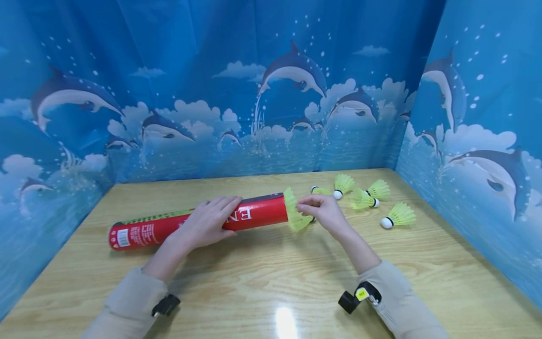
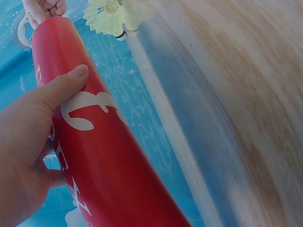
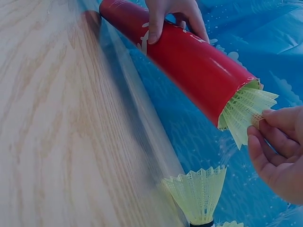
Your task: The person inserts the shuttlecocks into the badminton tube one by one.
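My left hand (image 1: 209, 219) grips a long red shuttlecock tube (image 1: 264, 212) around its middle, thumb on the near side. The tube lies slanted, its right end raised off the table. At that open end, the skirt of a yellow shuttlecock (image 3: 248, 111) sticks out of the mouth; its base is hidden inside. My right hand (image 1: 326, 214) pinches the skirt's edge between thumb and fingertips, as the right wrist view shows. Just below the mouth, another yellow shuttlecock (image 1: 301, 222) lies on the table, partly covered by the right hand.
Several yellow shuttlecocks with white bases lie at the right back, one of them a separate shuttlecock (image 1: 400, 215) nearest the right edge. The wooden table (image 1: 254, 292) meets a blue dolphin-print curtain (image 1: 203, 141) behind and at the sides.
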`<state>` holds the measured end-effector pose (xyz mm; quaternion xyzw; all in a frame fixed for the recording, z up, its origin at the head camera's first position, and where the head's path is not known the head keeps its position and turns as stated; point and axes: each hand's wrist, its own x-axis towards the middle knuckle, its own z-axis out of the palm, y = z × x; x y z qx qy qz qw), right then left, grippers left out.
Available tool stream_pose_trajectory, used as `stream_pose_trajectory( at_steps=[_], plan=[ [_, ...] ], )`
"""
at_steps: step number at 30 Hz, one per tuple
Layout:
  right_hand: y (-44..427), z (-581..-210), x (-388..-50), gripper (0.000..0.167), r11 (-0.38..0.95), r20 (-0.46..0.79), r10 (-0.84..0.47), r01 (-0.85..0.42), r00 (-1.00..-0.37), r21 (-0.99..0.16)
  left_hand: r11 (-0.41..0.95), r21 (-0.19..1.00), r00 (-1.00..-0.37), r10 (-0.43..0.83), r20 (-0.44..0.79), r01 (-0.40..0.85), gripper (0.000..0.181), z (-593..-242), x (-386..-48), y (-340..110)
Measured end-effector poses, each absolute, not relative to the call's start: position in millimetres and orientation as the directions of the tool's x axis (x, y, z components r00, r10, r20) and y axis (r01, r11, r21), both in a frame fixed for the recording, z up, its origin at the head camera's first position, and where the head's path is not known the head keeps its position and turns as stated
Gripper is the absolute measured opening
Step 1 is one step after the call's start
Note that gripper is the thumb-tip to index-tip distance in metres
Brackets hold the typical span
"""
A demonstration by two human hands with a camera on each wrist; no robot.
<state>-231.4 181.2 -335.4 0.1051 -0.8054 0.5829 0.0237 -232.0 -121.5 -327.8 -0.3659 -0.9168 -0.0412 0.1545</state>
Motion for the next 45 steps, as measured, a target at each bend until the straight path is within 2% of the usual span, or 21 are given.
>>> stream_pose_trajectory(
  at_steps=[13, 25, 45],
  plan=[
    [176.8, -338.6, -233.4, 0.018, 0.330, 0.246, -0.135, -0.277, -0.960, -0.902, 0.725, -0.014, -0.681, 0.653, 0.332, 0.688, 0.091, -328.1, -232.0, -121.4],
    [169.8, -339.1, -231.9, 0.016, 0.345, 0.233, -0.122, -0.261, -0.965, -0.902, 0.725, -0.005, -0.682, 0.650, 0.335, 0.689, 0.093, -329.2, -232.5, -124.0],
    [155.7, -342.8, -230.4, 0.016, 0.365, 0.200, -0.171, -0.250, -0.965, -0.897, 0.729, -0.015, -0.681, 0.646, 0.346, 0.684, 0.091, -326.6, -232.1, -125.1]
  ],
)
